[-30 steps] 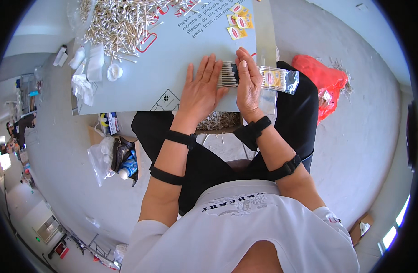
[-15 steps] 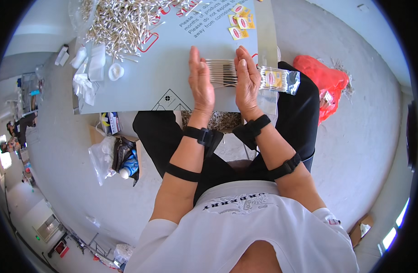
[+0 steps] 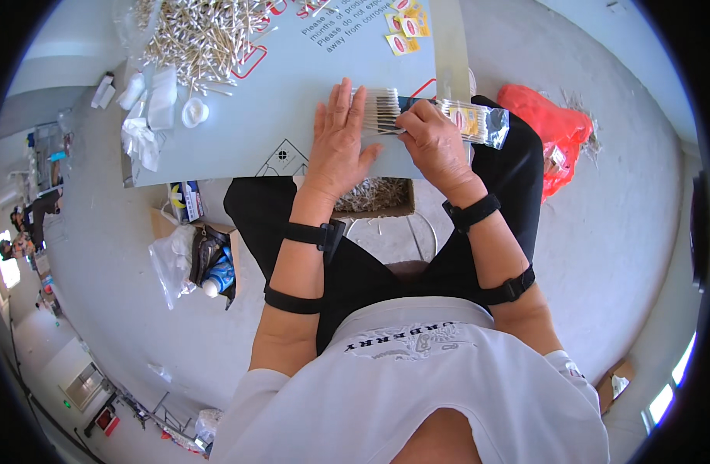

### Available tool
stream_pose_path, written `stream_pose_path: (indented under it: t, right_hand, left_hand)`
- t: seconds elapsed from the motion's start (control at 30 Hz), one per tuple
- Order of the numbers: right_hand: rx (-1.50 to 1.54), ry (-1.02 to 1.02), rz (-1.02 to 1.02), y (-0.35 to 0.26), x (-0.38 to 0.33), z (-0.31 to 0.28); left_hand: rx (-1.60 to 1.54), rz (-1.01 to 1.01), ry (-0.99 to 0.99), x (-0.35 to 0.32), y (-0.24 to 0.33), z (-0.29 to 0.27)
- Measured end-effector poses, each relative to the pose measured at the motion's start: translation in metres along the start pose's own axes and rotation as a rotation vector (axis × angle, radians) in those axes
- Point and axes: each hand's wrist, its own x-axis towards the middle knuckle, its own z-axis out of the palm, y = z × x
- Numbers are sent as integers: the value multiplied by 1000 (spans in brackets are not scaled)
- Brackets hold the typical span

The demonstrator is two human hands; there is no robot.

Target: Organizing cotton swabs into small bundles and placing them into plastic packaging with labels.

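Observation:
A flat row of cotton swabs [image 3: 380, 108] lies side by side near the table's front edge. At its left ends is my left hand [image 3: 339, 143], palm down and open, fingers stretched and thumb spread. My right hand [image 3: 436, 143] is closed in a pinch over the row's right, near end; what the fingertips grip is hidden. A dark strip shows beside the row, just beyond my right fingers. Right of it, a clear packet of cotton swabs [image 3: 464, 117] with a yellow and white label reaches past the table's right edge.
A big heap of loose cotton swabs [image 3: 196, 39] covers the table's far left. Near it are a small white cup [image 3: 194, 113] and white plastic pieces [image 3: 162, 97]. Several yellow labels [image 3: 407, 31] lie far right. A red bag [image 3: 548, 127] and an open box [image 3: 216, 259] stand on the floor.
My left hand has turned from edge-on to palm down. My right hand has gone from upright and straight to a pinch at the row's right end. The row has shifted slightly.

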Motion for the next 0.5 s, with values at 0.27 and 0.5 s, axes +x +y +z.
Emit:
stream_pose_path:
  t: [0.27,0.5]
  right_hand:
    - [-188,28,-181,3,1,2]
    - [-182,-18,-146,1,-7,9]
  left_hand:
    - [177,9,-38,-3,0,13]
    - [110,5,-33,0,2,10]
